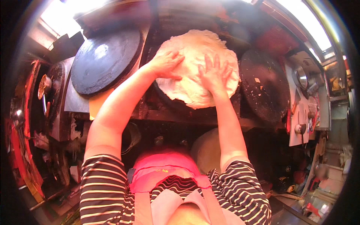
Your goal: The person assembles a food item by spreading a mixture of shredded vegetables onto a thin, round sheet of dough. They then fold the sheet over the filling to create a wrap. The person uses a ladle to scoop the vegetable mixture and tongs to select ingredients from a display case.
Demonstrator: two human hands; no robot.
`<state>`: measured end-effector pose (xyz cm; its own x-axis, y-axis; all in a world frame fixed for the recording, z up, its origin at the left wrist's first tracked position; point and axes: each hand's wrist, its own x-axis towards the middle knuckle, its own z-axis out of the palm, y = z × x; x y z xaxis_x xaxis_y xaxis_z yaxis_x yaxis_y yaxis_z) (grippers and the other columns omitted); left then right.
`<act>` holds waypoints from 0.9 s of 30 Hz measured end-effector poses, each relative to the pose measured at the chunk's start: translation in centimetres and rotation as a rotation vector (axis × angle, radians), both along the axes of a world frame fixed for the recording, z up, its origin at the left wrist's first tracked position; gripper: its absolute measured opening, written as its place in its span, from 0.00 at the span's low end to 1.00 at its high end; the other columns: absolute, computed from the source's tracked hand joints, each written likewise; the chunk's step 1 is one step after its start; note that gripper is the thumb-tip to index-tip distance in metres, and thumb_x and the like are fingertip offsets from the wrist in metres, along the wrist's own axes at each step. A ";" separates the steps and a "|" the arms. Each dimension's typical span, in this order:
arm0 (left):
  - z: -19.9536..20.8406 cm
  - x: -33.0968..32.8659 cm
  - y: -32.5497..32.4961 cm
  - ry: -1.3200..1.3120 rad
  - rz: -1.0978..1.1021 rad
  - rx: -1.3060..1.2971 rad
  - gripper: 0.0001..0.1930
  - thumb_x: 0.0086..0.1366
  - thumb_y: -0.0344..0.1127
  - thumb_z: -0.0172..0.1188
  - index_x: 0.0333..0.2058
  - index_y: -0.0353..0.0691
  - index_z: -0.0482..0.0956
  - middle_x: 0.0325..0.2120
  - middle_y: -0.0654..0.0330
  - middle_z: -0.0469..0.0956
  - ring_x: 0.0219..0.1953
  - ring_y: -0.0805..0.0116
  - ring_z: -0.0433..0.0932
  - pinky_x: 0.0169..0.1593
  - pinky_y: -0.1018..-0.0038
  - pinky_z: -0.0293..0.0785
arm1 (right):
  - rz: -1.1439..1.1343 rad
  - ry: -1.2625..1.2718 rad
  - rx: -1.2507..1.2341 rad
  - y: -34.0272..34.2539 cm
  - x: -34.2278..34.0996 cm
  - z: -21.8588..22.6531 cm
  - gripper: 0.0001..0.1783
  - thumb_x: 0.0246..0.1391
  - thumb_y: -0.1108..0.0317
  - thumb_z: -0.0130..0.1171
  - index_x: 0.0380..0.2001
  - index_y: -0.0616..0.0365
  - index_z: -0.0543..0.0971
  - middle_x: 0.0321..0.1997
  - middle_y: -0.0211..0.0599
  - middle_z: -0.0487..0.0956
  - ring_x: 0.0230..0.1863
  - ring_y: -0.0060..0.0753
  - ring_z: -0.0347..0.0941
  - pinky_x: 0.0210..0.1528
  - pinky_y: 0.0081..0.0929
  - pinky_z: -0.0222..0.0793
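Note:
A large, pale, roughly round sheet of dough with ragged edges lies spread over a dark round griddle, most of which it hides. My left hand rests on the dough's left part, its fingers stretched toward the middle. On the right part, my right hand lies flat with fingers spread apart. Both palms face down on the dough, and neither hand grips anything.
To the left stands a round black griddle plate with a shiny surface. Another dark round griddle, dotted with crumbs, is on the right. Beyond it a pale board holds utensils and a metal bowl. A ladle is at far left.

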<state>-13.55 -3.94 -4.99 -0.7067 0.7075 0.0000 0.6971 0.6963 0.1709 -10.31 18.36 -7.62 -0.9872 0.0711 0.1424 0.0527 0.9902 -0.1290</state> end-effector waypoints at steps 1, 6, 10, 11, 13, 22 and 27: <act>0.5 -0.3 0.0 -0.026 -0.002 -0.036 0.47 0.49 0.58 0.65 0.63 0.41 0.59 0.62 0.42 0.57 0.64 0.46 0.58 0.64 0.59 0.57 | 0.027 0.065 -0.034 0.2 0.5 -0.2 0.34 0.58 0.39 0.41 0.67 0.32 0.56 0.74 0.36 0.45 0.72 0.63 0.32 0.68 0.61 0.19; 2.0 -1.5 -0.6 -0.132 -0.069 -0.153 0.50 0.42 0.55 0.70 0.64 0.50 0.59 0.63 0.48 0.56 0.64 0.47 0.58 0.62 0.56 0.60 | 0.070 0.060 -0.071 -0.5 2.2 -0.4 0.36 0.56 0.37 0.42 0.66 0.32 0.58 0.74 0.36 0.43 0.72 0.65 0.27 0.65 0.69 0.16; 1.8 -1.7 -0.8 -0.163 -0.054 -0.106 0.51 0.40 0.52 0.73 0.64 0.52 0.59 0.63 0.48 0.56 0.64 0.47 0.57 0.62 0.56 0.61 | 0.132 0.055 -0.096 -3.0 4.9 -1.0 0.39 0.55 0.36 0.43 0.68 0.33 0.55 0.75 0.40 0.39 0.73 0.62 0.21 0.63 0.72 0.12; 1.6 -1.8 -0.7 -0.124 -0.047 -0.094 0.52 0.39 0.51 0.74 0.64 0.52 0.59 0.63 0.49 0.56 0.64 0.47 0.57 0.62 0.56 0.61 | 0.142 0.003 -0.082 -3.2 5.3 -1.0 0.39 0.55 0.36 0.43 0.68 0.34 0.54 0.75 0.40 0.38 0.73 0.60 0.21 0.64 0.70 0.14; 1.2 -1.4 -0.6 -0.089 -0.078 -0.071 0.53 0.38 0.48 0.75 0.64 0.52 0.58 0.64 0.49 0.56 0.64 0.47 0.57 0.62 0.56 0.61 | 0.178 0.022 -0.124 -2.7 5.7 -0.4 0.39 0.55 0.37 0.44 0.68 0.36 0.54 0.74 0.45 0.39 0.73 0.58 0.24 0.66 0.66 0.13; 0.4 -1.2 -0.7 -0.097 0.034 -0.049 0.53 0.35 0.44 0.77 0.63 0.54 0.60 0.62 0.41 0.56 0.64 0.43 0.57 0.63 0.60 0.60 | -0.041 0.132 -0.136 3.7 8.9 3.5 0.40 0.42 0.64 0.58 0.63 0.47 0.62 0.69 0.44 0.53 0.71 0.54 0.41 0.66 0.67 0.37; 0.6 -2.2 -1.1 -0.139 -0.024 -0.050 0.52 0.35 0.49 0.76 0.63 0.56 0.61 0.61 0.40 0.58 0.63 0.44 0.59 0.62 0.59 0.61 | -0.012 0.428 -0.576 8.3 8.1 3.0 0.27 0.44 0.72 0.59 0.52 0.53 0.72 0.54 0.46 0.70 0.58 0.48 0.65 0.59 0.43 0.63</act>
